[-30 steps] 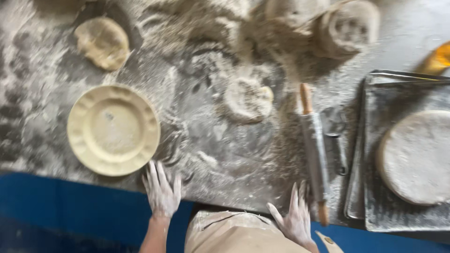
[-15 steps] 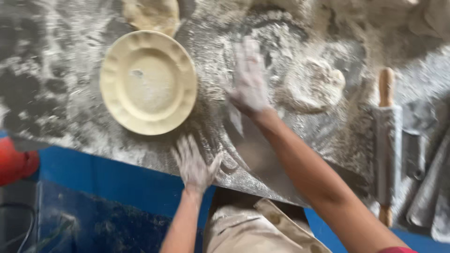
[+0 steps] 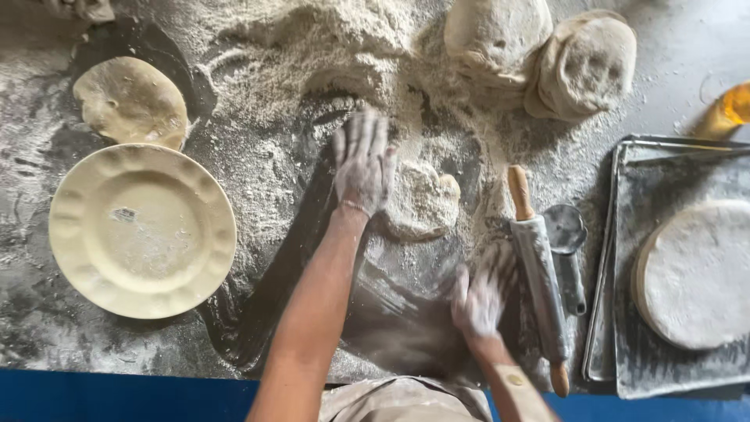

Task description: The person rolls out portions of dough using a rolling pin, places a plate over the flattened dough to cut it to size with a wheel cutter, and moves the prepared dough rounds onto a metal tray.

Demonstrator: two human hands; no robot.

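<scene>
Since the frame half a second earlier, the left hand [image 3: 362,162] had been carried up off the table's near edge to the far side of the floured work surface [image 3: 47,344], while the right hand [image 3: 482,295] had been drawn back to the near side. A small, flour-coated lump of pale dough [image 3: 423,202] was seen just to the right of the left hand, touching or nearly touching its fingers. That hand was spread open, palm down, gripping nothing. The right hand was blurred, apparently open with fingers splayed, and nothing was held in it; it was placed just left of a wooden rolling pin dusted with flour [image 3: 539,281]. From this, flour was judged as being swept in toward the lump.

Beyond the pin, a small round metal cutter [image 3: 565,229] and a dark metal baking tray [image 3: 687,168] bearing a rolled white dough disc [image 3: 695,273] were found. Well left of the left hand, a cream scalloped ceramic plate [image 3: 142,230] was set, with a flattened dough round [image 3: 131,101] beyond it. Two large dough balls [image 3: 547,55] were placed past a loose flour heap [image 3: 328,39].
</scene>
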